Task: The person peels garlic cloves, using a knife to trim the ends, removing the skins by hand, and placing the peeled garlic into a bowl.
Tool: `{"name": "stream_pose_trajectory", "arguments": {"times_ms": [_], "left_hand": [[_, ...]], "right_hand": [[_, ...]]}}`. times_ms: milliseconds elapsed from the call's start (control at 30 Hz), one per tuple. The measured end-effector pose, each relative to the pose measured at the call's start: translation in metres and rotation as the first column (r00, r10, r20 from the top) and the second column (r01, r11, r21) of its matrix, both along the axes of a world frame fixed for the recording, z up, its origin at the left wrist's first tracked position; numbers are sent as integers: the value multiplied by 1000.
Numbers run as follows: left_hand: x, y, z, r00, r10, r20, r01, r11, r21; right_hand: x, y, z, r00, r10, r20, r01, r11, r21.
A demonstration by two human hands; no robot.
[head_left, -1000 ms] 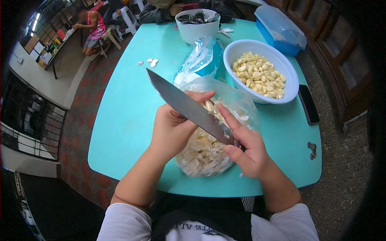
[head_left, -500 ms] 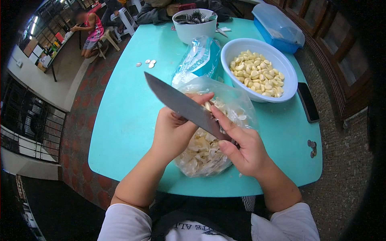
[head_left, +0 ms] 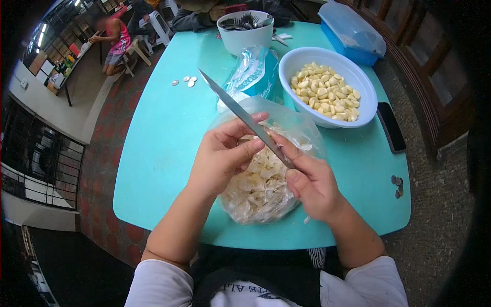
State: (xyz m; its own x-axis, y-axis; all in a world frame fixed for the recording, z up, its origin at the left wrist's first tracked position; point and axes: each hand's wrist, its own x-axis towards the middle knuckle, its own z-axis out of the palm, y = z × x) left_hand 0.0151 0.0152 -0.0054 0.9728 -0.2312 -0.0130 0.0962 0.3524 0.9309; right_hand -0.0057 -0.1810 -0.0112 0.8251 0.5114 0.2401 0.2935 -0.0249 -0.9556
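My right hand [head_left: 314, 187] is closed round the handle end of a large kitchen knife [head_left: 236, 108]. Its blade slants up to the left, edge-on to me, its tip beyond my left hand. My left hand [head_left: 225, 151] is in a pinch behind the blade, around a garlic clove that the blade and fingers mostly hide. Below both hands, a clear plastic bag [head_left: 238, 207] stands open, holding many papery garlic skins [head_left: 263, 179]. To the right, past my hands, a pale blue basin [head_left: 365, 115] holds many peeled garlic cloves [head_left: 325, 92].
On the turquoise table [head_left: 158, 153] are a white tub [head_left: 245, 41] of dark cutlery, a teal-and-clear plastic pack [head_left: 253, 71], a blue lidded box [head_left: 353, 33], a phone [head_left: 391, 128] and coins [head_left: 189, 81]. A person in pink [head_left: 118, 38] sits far left; another person's arm rests behind the tub.
The knife has turned from showing its broad side to nearly edge-on, and its tip has swung right and up. My left thumb has shifted to the right along the blade.
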Motion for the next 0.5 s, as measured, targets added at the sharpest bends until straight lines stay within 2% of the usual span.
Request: {"name": "stream_pose_trajectory", "arguments": {"times_ms": [67, 133, 200, 333, 433, 500], "left_hand": [[5, 6, -8, 994, -78, -73, 72, 994, -86], [7, 9, -13, 985, -142, -96, 125, 978, -165], [7, 9, -15, 980, -188, -70, 168, 958, -231], [6, 7, -14, 989, -143, -29, 135, 972, -192], [7, 5, -8, 994, -101, -42, 95, 988, -124], [9, 8, -10, 993, -106, -46, 104, 994, -27]], "right_hand": [[-1, -3, 0, 982, 75, -171, -57, 993, 107], [-2, -9, -3, 871, 234, -433, -94, 943, 319], [-4, -6, 1, 839, 253, -481, -73, 929, 361], [2, -11, -6, 764, 404, -503, -136, 863, 486], [1, -10, 1, 752, 375, -543, -88, 872, 481], [0, -7, 4, 855, 244, -458, -79, 933, 350]]}}
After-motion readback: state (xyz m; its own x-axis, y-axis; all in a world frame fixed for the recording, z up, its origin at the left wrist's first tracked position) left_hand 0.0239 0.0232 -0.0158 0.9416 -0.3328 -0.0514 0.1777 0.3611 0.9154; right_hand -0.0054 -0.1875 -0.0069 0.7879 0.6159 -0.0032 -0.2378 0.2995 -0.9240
